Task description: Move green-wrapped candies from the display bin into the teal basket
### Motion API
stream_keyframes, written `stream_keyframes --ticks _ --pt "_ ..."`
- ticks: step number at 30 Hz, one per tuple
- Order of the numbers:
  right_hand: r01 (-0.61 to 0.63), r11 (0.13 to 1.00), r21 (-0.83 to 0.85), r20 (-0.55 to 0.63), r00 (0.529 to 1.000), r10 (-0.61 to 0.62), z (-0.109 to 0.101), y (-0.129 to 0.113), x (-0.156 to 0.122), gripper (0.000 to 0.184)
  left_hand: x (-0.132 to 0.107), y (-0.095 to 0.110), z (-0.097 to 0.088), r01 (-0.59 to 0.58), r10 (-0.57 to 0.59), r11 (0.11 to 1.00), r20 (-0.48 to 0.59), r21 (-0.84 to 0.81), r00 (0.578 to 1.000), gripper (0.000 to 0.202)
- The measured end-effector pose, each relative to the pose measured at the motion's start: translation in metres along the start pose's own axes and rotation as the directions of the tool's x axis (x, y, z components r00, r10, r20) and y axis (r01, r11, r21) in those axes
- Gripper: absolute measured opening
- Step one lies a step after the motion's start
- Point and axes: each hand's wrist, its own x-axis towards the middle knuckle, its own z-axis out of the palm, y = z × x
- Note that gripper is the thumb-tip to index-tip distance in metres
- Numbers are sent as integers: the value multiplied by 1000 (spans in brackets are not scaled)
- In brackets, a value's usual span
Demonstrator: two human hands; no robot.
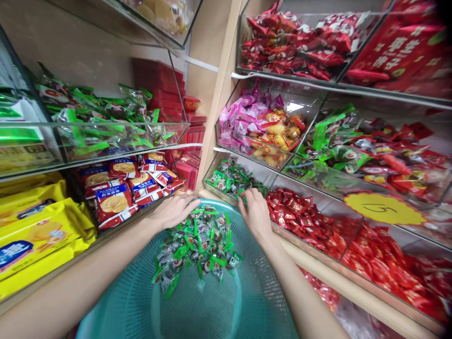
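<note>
A teal plastic basket (247, 301) sits in front of me with a heap of green-wrapped candies (199, 247) in it. My left hand (173, 210) rests on the basket's far rim at the heap's edge, fingers together and bent over the rim. My right hand (254, 214) reaches over the rim into a clear bin of the same green candies (229, 179); its fingertips are buried among the wrappers, so I cannot see what they hold.
Clear-fronted bins line the shelves on both sides: red candies (300, 214), pink and yellow candies (259, 125), green packets (102, 120), blue and red biscuit packs (123, 188), yellow packs (38, 235). A yellow price tag (384, 208) sticks to a bin front.
</note>
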Motion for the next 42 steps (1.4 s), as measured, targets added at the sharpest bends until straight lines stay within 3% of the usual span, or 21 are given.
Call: stream_keyframes --ticks 4,8,13,21,26,29,32,34,37,42 --pt "111 956 -270 45 994 -102 5 7 14 25 0 0 1 7 -7 1000 14 5 1000 62" --pt "100 916 -388 189 982 -27 7 11 26 32 0 -1 5 20 -20 1000 10 -2 1000 64" --pt "15 896 -443 280 952 122 3 6 32 26 -3 -5 6 21 -21 1000 -1 -13 1000 63" --pt "-3 905 -426 258 958 125 3 4 29 25 -6 -8 3 20 -20 1000 -4 -15 1000 64" --pt "-1 963 -270 235 970 67 -5 7 23 24 -4 -6 3 33 -33 999 14 -15 999 64" --pt "-40 999 -15 72 997 41 -17 2 18 24 -5 -5 3 32 -32 999 7 -17 999 64" --pt "-29 955 296 -14 999 35 -23 -8 12 19 -6 -4 2 23 -23 1000 -12 -15 1000 62" --pt "-62 896 440 81 996 29 -20 -13 7 12 -7 -2 2 16 -17 1000 -20 -14 1000 61" --pt "-132 878 460 269 963 5 -8 -16 0 5 -7 0 1 4 -4 1000 -32 -14 999 59" --pt "-103 922 373 298 954 -14 7 -18 -7 6 -8 0 1 3 -3 1000 -46 -6 999 58"
